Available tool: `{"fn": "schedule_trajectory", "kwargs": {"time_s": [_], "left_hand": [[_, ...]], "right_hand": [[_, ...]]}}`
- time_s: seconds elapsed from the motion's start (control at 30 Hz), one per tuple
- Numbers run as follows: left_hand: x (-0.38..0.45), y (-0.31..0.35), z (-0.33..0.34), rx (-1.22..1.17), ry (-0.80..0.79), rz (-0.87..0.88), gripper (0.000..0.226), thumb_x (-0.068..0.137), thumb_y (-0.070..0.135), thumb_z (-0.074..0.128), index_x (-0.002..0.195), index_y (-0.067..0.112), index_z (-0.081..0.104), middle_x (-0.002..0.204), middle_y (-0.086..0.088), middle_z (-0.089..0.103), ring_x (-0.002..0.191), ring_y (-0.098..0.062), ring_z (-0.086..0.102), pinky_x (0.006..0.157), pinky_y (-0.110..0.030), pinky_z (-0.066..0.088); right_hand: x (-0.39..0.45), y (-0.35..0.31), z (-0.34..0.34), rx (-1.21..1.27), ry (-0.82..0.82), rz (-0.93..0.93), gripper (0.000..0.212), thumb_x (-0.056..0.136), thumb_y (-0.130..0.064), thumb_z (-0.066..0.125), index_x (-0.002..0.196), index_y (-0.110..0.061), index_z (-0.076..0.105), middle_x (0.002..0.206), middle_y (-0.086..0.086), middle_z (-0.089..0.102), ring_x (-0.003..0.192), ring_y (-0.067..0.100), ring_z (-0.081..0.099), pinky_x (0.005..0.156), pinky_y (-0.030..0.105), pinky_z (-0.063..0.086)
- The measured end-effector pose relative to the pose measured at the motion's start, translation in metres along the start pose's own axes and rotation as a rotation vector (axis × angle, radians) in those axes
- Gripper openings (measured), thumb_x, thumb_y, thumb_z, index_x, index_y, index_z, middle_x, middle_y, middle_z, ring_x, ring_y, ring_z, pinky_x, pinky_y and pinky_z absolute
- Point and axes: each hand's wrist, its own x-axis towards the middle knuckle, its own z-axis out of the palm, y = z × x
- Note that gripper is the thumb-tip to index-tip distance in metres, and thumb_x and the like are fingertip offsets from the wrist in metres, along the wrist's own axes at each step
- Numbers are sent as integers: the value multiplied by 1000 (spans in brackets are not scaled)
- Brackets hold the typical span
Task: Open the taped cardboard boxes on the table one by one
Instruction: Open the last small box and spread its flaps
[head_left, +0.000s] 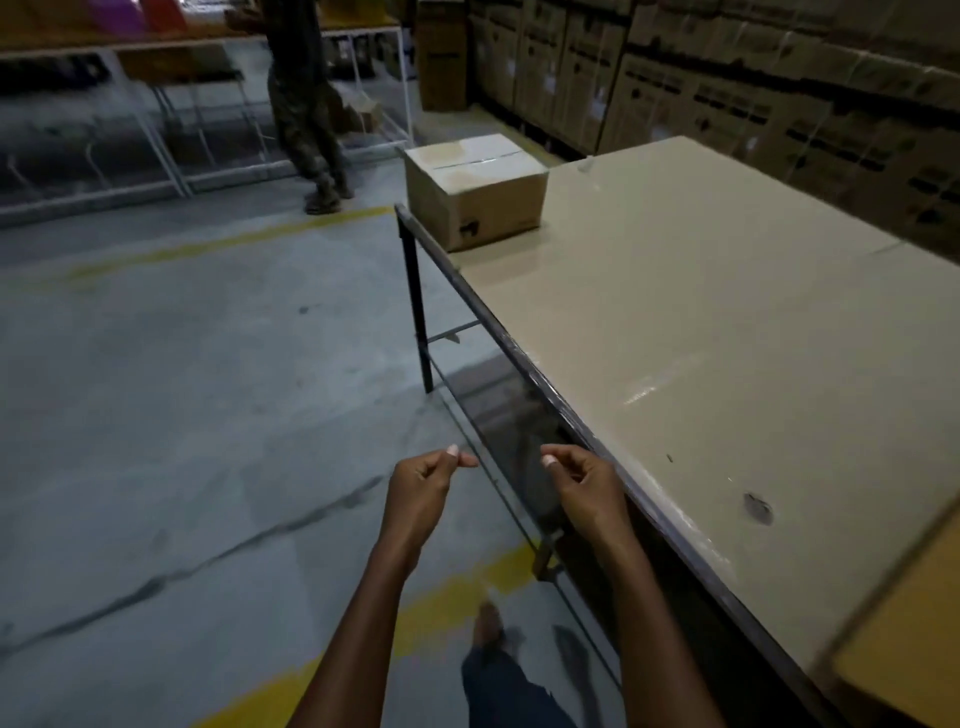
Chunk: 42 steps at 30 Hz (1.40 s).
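Note:
A closed cardboard box (475, 189) with clear tape along its top seam stands at the far left corner of the long table (701, 322), whose top is covered in brown cardboard. My left hand (423, 480) and my right hand (584, 480) hang in front of me over the floor, beside the table's near edge and far from the box. Both hands have loosely curled fingers and hold nothing.
A person in dark patterned trousers (306, 119) stands on the floor beyond the box, by white metal racks (156, 156). Stacked large cartons (727, 78) line the wall behind the table. Yellow floor lines (228, 244) cross the grey concrete. My own foot (488, 629) shows below.

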Motion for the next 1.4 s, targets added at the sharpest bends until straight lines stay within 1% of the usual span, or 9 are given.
{"fn": "schedule_trajectory", "kwargs": {"time_s": [0.2,0.43,0.53,0.7,0.83,1.0,1.2,1.3,1.4], "left_hand": [[103,4,-36,1,58,-54,31,101,37,59,85,27,83,101,12,78,110,-6,67,104,-44,51],[227,27,-93,10,201,-86,31,100,40,58,87,28,83,102,12,78,108,-4,67,103,-43,52],[269,28,-109,6,189,-101,31,100,40,58,88,27,83,101,14,78,106,-3,68,103,-43,52],[368,27,-143,2,149,-147,31,101,40,57,89,28,83,101,12,78,107,-6,68,104,-43,51],[466,54,-169,-8,71,-121,32,101,36,57,88,23,83,99,11,78,104,-8,69,102,-41,52],[585,107,-182,39,-51,-28,32,101,38,57,91,22,83,102,7,78,105,-10,69,102,-41,52],[687,159,-146,102,-271,65,30,101,38,58,91,25,83,99,9,78,106,-11,68,103,-42,52],[720,177,-123,119,-310,145,31,102,37,56,91,24,82,98,9,78,104,-9,67,94,-31,52],[746,188,-106,167,-334,219,29,103,33,56,92,24,81,106,7,75,104,-5,64,88,-25,49]], "right_hand": [[117,-26,61,-35,-93,-2,14,98,-18,68,110,-20,76,100,-9,74,92,-7,64,80,19,51],[247,-85,137,-25,-194,24,13,99,-15,66,109,-20,74,98,-3,73,89,11,67,83,24,54],[288,-101,164,-18,-216,41,12,100,-20,66,107,-24,74,102,-2,75,96,18,70,91,37,58],[365,-124,211,-9,-178,61,12,99,-17,66,104,-25,73,101,-1,74,94,20,70,85,32,57],[430,-145,238,4,-41,53,14,99,-13,66,106,-23,73,99,2,74,94,23,70,77,25,51],[495,-175,247,34,192,44,16,98,-19,67,104,-31,76,100,-8,76,94,15,72,89,38,59],[548,-202,242,99,451,63,18,99,-20,66,109,-32,75,105,-12,75,97,15,72,89,42,61],[578,-209,233,108,543,53,18,98,-21,67,108,-33,74,106,-13,75,96,14,71,89,43,60],[600,-216,229,106,606,92,19,99,-20,65,115,-28,72,117,-5,71,93,8,66,83,24,56]]}}
